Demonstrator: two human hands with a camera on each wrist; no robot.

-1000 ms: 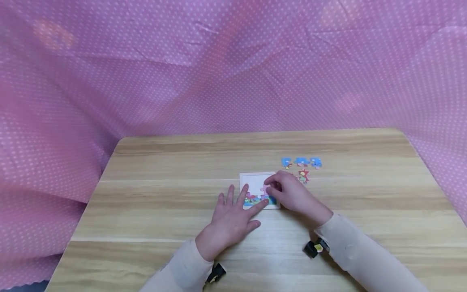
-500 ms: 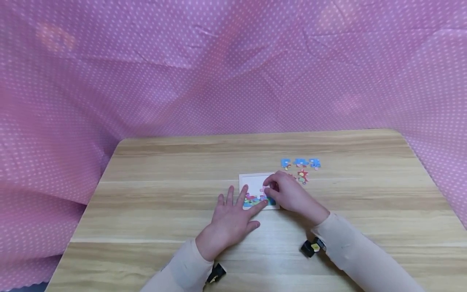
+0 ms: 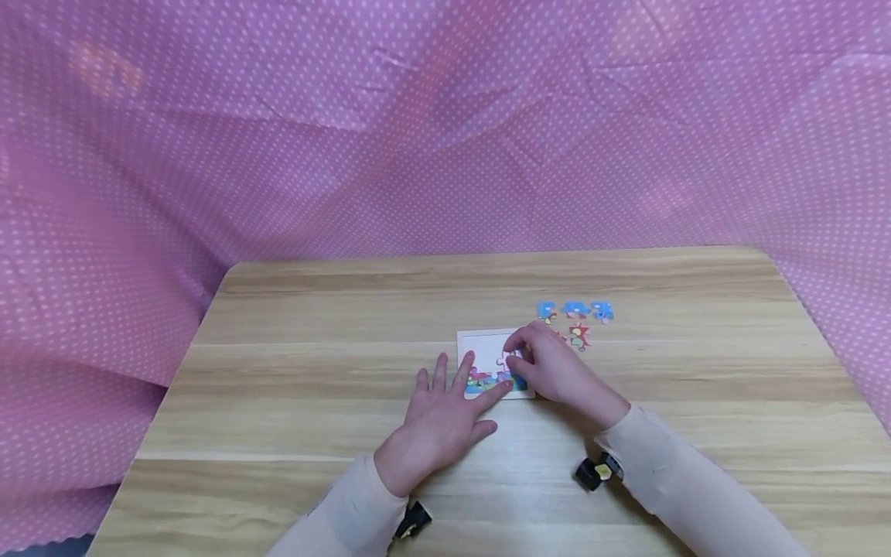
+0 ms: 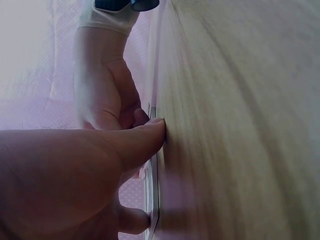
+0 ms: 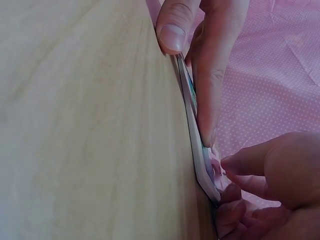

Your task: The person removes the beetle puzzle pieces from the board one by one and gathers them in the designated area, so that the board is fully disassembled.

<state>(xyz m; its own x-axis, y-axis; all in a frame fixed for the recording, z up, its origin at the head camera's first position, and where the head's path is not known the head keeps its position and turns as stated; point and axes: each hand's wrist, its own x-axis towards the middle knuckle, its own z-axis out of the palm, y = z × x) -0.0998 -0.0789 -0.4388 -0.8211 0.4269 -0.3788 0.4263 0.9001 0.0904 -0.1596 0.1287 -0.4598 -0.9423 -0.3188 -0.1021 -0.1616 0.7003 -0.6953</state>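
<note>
A small white puzzle board [image 3: 480, 343] lies flat on the table, a strip of colourful joined pieces [image 3: 483, 381] along its near side. My left hand [image 3: 435, 429] rests with fingers spread, its index finger on the near pieces and another fingertip at the board's left part. Over the board's right side, my right hand [image 3: 557, 371] pinches a pink puzzle piece [image 3: 502, 361] between thumb and index finger. Those fingers partly cover the piece. In the right wrist view, the pink piece [image 5: 216, 167] shows by the right thumb, low against the board [image 5: 197, 155].
Blue puzzle pieces [image 3: 575, 309] lie in a row behind the right hand. A red star-shaped-looking piece [image 3: 579, 336] lies nearer, with another piece partly hidden by that hand. A pink dotted cloth [image 3: 445, 155] hangs behind the wooden table [image 3: 313, 371].
The right fingers shift very slightly with the pink piece over the same part of the board. My left hand stays in place.
</note>
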